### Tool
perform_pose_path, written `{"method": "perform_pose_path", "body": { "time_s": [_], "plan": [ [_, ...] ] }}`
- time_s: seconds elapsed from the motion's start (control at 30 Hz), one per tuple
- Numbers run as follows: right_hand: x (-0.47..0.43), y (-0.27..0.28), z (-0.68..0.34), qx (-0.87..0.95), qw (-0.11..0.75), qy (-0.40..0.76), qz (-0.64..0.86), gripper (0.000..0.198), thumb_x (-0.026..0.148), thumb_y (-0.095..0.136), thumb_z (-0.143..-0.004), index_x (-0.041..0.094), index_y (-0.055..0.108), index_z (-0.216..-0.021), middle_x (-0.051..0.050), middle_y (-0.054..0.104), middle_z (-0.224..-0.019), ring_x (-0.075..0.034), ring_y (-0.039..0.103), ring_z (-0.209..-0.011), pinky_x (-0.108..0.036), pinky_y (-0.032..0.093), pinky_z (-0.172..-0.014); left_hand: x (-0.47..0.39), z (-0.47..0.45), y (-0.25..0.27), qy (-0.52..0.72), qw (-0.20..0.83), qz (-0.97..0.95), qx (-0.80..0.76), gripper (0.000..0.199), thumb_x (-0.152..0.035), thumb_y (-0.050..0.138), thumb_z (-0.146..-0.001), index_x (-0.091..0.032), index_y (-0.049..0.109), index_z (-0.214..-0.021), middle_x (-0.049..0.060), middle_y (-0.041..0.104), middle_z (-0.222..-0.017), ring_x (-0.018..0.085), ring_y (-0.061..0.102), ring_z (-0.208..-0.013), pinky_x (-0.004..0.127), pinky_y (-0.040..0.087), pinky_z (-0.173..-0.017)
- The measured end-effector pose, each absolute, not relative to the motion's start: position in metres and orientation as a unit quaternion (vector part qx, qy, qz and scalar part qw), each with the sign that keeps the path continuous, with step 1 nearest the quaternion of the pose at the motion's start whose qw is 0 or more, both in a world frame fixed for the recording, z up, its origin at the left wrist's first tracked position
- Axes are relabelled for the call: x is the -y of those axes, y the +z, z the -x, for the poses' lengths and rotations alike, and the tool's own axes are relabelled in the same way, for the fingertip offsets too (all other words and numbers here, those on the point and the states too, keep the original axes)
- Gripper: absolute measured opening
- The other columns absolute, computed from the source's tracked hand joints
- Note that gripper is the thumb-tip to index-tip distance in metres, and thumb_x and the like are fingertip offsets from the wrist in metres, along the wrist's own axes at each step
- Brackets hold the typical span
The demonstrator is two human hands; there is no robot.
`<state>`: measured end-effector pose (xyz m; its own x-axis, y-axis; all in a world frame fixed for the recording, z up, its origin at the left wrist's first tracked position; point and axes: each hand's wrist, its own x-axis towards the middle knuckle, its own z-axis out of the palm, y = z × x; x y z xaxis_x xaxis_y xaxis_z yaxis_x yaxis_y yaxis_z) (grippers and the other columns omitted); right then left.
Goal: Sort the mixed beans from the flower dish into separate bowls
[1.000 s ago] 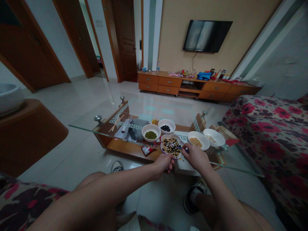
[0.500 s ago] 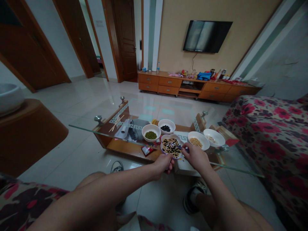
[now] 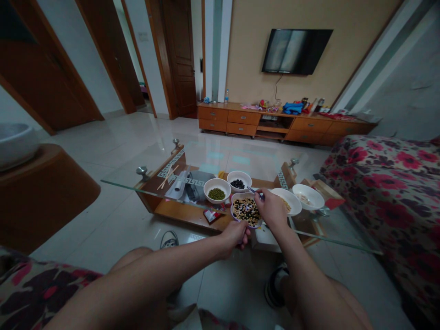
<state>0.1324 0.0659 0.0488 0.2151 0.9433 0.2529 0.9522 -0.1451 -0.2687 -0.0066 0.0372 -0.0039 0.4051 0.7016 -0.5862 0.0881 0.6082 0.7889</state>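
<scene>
My left hand (image 3: 237,236) is closed on the near rim of a lobed, purple-edged bowl (image 3: 235,196) of mixed black and pale beans. Between the fingers of my right hand (image 3: 271,208) is a slim, shiny pair of tweezers (image 3: 255,191); whether its tips hold a bean is too small to tell. The tips point left, near the white bowl of black beans (image 3: 237,184). Left of that stands a bowl of green beans (image 3: 217,194). My right hand partly hides a bowl of yellow beans (image 3: 287,204). Farther right, a white bowl (image 3: 318,200) holds a few pale pieces.
The bowls stand on a glass-topped coffee table (image 3: 118,182). Wooden chopsticks (image 3: 167,178) lie at its left. A red packet (image 3: 211,215) shows on the shelf below. A flowered sofa (image 3: 385,183) is at the right, a TV cabinet (image 3: 242,123) beyond.
My right hand has lifted out from the mixed beans and moved up and slightly left, bringing the tweezers toward the black beans. My left hand stays on the bowl's rim.
</scene>
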Motion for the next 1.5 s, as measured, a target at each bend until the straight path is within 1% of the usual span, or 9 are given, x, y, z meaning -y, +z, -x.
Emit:
{"method": "perform_pose_path", "body": {
  "time_s": [0.27, 0.47, 0.6, 0.77, 1.03, 1.33, 1.5],
  "plan": [
    [-0.081, 0.043, -0.121, 0.628, 0.189, -0.01, 0.755, 0.03, 0.04, 0.043, -0.095, 0.024, 0.065, -0.108, -0.007, 0.072, -0.092, -0.021, 0.066, -0.083, -0.027, 0.036, -0.063, -0.039, 0.007, -0.008, 0.21, 0.744, -0.392, -0.499, 0.03, -0.034, 0.04, -0.087, -0.019, 0.052, -0.063, -0.004, 0.043, -0.044, 0.01, 0.037, -0.039, 0.024, 0.029, -0.045],
    [-0.077, 0.042, -0.124, 0.633, 0.179, -0.008, 0.753, 0.031, 0.04, 0.041, -0.096, 0.024, 0.063, -0.111, -0.007, 0.072, -0.093, -0.021, 0.066, -0.084, -0.027, 0.037, -0.065, -0.037, 0.008, -0.005, 0.206, 0.74, -0.396, -0.503, 0.033, -0.037, 0.041, -0.088, -0.02, 0.052, -0.063, -0.004, 0.043, -0.044, 0.01, 0.036, -0.039, 0.024, 0.029, -0.045],
    [-0.069, 0.039, -0.13, 0.647, 0.164, -0.008, 0.745, 0.031, 0.04, 0.041, -0.096, 0.023, 0.064, -0.107, -0.007, 0.072, -0.089, -0.021, 0.066, -0.082, -0.027, 0.038, -0.067, -0.036, 0.008, -0.004, 0.21, 0.736, -0.397, -0.506, 0.034, -0.04, 0.043, -0.087, -0.019, 0.052, -0.062, -0.004, 0.043, -0.044, 0.01, 0.037, -0.039, 0.023, 0.029, -0.045],
    [-0.058, 0.034, -0.134, 0.672, 0.138, -0.003, 0.728, 0.028, 0.039, 0.043, -0.095, 0.024, 0.064, -0.103, -0.006, 0.072, -0.084, -0.02, 0.066, -0.078, -0.027, 0.036, -0.064, -0.037, 0.007, -0.007, 0.215, 0.737, -0.396, -0.504, 0.033, -0.04, 0.043, -0.087, -0.019, 0.052, -0.062, -0.004, 0.043, -0.043, 0.01, 0.037, -0.039, 0.023, 0.029, -0.045],
    [-0.052, 0.027, -0.135, 0.692, 0.101, 0.016, 0.715, 0.025, 0.037, 0.047, -0.092, 0.025, 0.065, -0.104, -0.005, 0.073, -0.086, -0.019, 0.066, -0.079, -0.026, 0.036, -0.064, -0.037, 0.008, -0.005, 0.216, 0.737, -0.395, -0.504, 0.033, -0.033, 0.039, -0.088, -0.019, 0.052, -0.061, -0.004, 0.043, -0.044, 0.01, 0.037, -0.039, 0.023, 0.029, -0.043],
    [-0.052, 0.03, -0.133, 0.69, 0.072, 0.039, 0.719, 0.029, 0.04, 0.045, -0.093, 0.024, 0.065, -0.106, -0.007, 0.073, -0.09, -0.02, 0.067, -0.084, -0.027, 0.038, -0.068, -0.037, 0.008, -0.004, 0.207, 0.735, -0.398, -0.509, 0.034, -0.037, 0.041, -0.089, -0.019, 0.051, -0.061, -0.004, 0.042, -0.043, 0.009, 0.036, -0.038, 0.023, 0.028, -0.044],
    [-0.052, 0.03, -0.131, 0.689, 0.065, 0.038, 0.721, 0.029, 0.041, 0.045, -0.093, 0.023, 0.064, -0.106, -0.007, 0.072, -0.091, -0.02, 0.067, -0.084, -0.027, 0.039, -0.068, -0.036, 0.008, -0.003, 0.203, 0.738, -0.399, -0.505, 0.034, -0.035, 0.039, -0.089, -0.019, 0.051, -0.061, -0.004, 0.042, -0.042, 0.01, 0.036, -0.038, 0.023, 0.028, -0.044]
  ]
}}
